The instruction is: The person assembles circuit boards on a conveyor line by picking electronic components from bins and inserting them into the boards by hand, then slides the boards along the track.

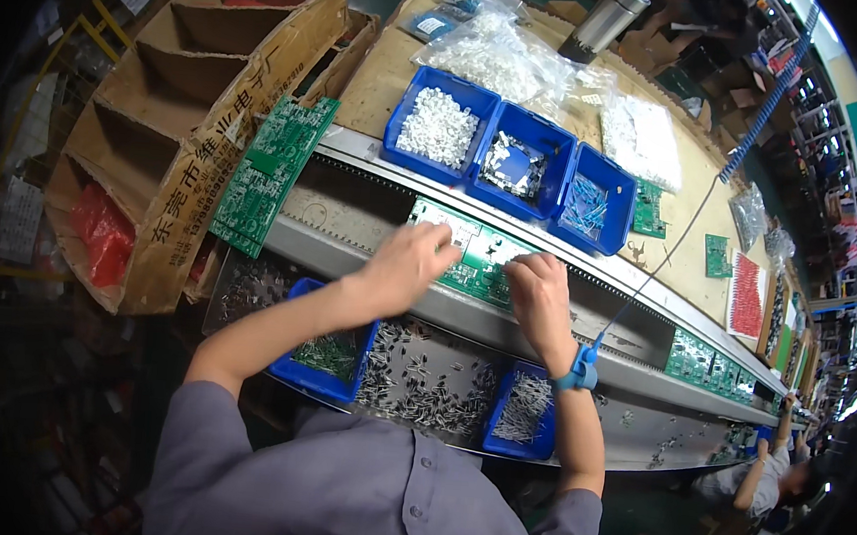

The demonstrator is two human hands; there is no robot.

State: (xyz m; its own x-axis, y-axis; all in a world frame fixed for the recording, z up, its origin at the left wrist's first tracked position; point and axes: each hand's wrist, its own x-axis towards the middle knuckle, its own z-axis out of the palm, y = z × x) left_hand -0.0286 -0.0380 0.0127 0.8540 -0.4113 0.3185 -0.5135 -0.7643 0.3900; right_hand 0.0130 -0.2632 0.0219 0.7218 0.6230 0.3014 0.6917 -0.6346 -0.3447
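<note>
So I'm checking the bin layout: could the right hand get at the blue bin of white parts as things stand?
Probably yes: the right hand rests on the green circuit board, and nothing stands between it and the blue bin of white parts.

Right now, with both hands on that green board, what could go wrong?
1. Both hands, left hand and right hand, press on the green circuit board lying on the conveyor track; it might slip or tilt.
2. The blue wrist strap has a coiled cord that crosses the bench and could snag.
3. Loose parts in the grey tray sit under the forearms and could get knocked out.
</note>
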